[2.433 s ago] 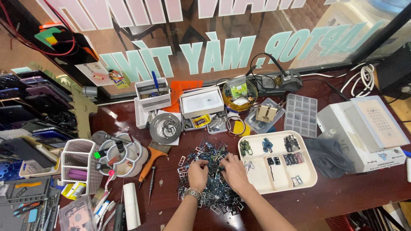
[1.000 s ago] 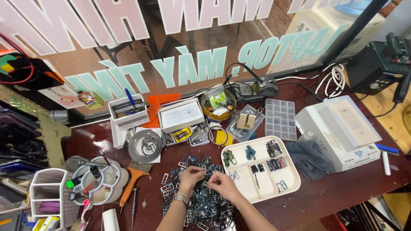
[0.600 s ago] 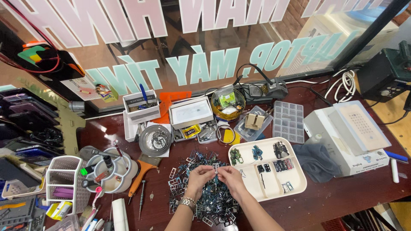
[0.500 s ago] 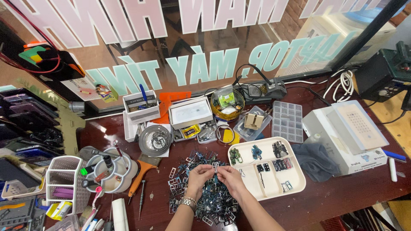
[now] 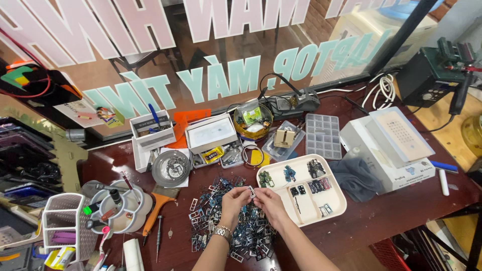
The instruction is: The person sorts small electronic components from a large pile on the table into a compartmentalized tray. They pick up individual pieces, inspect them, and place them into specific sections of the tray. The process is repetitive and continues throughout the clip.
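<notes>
I see my left hand (image 5: 234, 199) and my right hand (image 5: 267, 201) close together over a big pile of small metal frames (image 5: 236, 227) on the dark red worktop (image 5: 381, 221). Both hands pinch one little metal frame (image 5: 250, 191) between them, and each grip is closed on it with the fingertips. The little frame is up in the air just above the pile, right beside the cream tray (image 5: 335, 210). My left wrist has a watch (image 5: 221, 233) on it. The cream tray sits just to the right of the pile, and it has small dark parts sorted in its boxes. A grey cloth (image 5: 354, 179) lies next to the tray on its far right side, touching a white box-shaped machine (image 5: 386, 150). Behind the tray is a clear parts box (image 5: 323, 135) with many little squares. To the left of the pile there is an orange-handled tool (image 5: 153, 213) and a small screwdriver (image 5: 159, 236). A round metal dish (image 5: 171, 168) sits behind the pile on the left, and a white cup holder full of tools (image 5: 118, 208) is further left.
</notes>
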